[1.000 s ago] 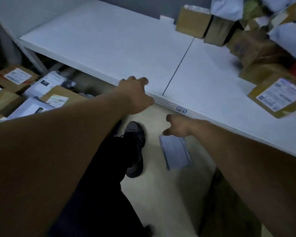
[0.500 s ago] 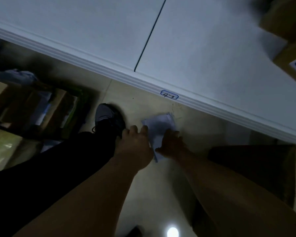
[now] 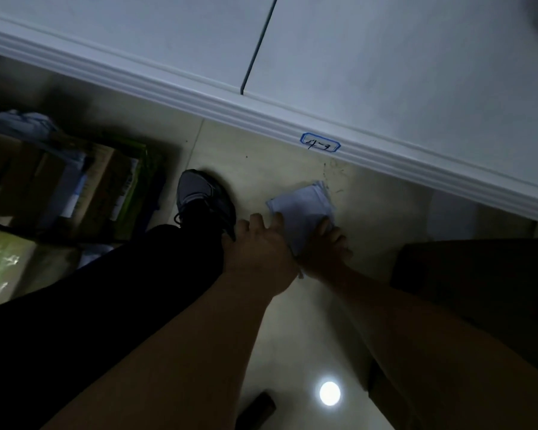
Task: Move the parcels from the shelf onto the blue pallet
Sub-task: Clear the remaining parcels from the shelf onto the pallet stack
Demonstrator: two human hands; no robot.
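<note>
- Down on the floor (image 3: 261,156), a flat pale parcel (image 3: 302,206) lay just in front of the white shelf (image 3: 385,72) edge, below a blue-bordered label (image 3: 320,142).
- Left hand (image 3: 261,246) sat at the parcel's near-left edge, back of hand to camera, fingers (image 3: 277,218) stretched forward with the tips touching that edge. Thumb was hidden, so I couldn't tell whether it had a real hold.
- Right hand (image 3: 326,252) lay over the parcel's near-right corner, fingers (image 3: 323,225) resting on top. Too dim to tell whether it was gripping or just pressing.
- A strip of the parcel showed between the two hands; its far end stuck out past both, toward the shelf.
- Grey-toed shoe (image 3: 199,193) stood on the floor left of the left hand, near the parcel but apart from it.
- Cardboard boxes (image 3: 75,181) were stacked far left under the shelf, blurred.
- A dark brown box (image 3: 479,290) sat right of the right forearm.
- A round light reflection (image 3: 330,393) showed on the floor between the forearms.
</note>
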